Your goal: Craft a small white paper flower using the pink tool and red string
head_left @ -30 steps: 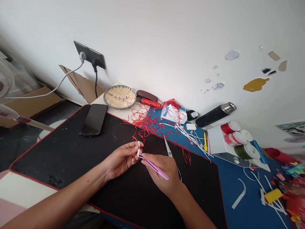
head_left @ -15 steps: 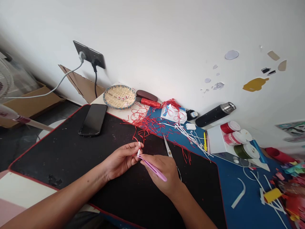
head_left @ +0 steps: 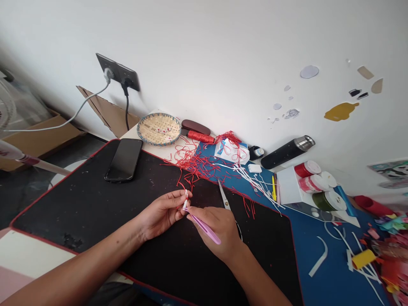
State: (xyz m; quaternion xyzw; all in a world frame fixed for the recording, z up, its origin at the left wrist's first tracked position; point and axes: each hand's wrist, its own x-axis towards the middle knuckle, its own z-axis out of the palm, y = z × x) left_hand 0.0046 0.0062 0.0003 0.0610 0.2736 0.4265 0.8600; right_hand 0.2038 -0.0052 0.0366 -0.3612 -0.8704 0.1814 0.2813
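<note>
Clock directions are taken from the strip, twelve being the top of the view.

We find the white strip (head_left: 185, 204) held upright, slightly tilted, above the black mat (head_left: 95, 204). The left hand (head_left: 163, 211), at eight o'clock, pinches it between thumb and fingertips. A red thread (head_left: 181, 185) runs from the top of the strip toward eleven. We observe the right hand (head_left: 219, 226), at four, closed around a lilac tool (head_left: 205, 227); its tip sits at the lower end of the strip. Whether the tip touches the strip, we cannot tell.

At three, near the right hand, we note scissors (head_left: 224, 197), blades pointing to eleven, handles mostly hidden by that hand. At ten, a phone (head_left: 123, 159) lies on the mat, screen dark. At eleven, beyond the mat, stands a basket (head_left: 148, 128) containing small red and white bits.

We record at twelve a heap of red scraps (head_left: 197, 165), partly over the mat's edge, with a red spool (head_left: 201, 137) behind and a brown case (head_left: 196, 126) against the wall. White cords (head_left: 247, 175) lie at two; farther out in that direction a black flask (head_left: 280, 156) lies tilted. We count several jars (head_left: 304, 169) near three.
</note>
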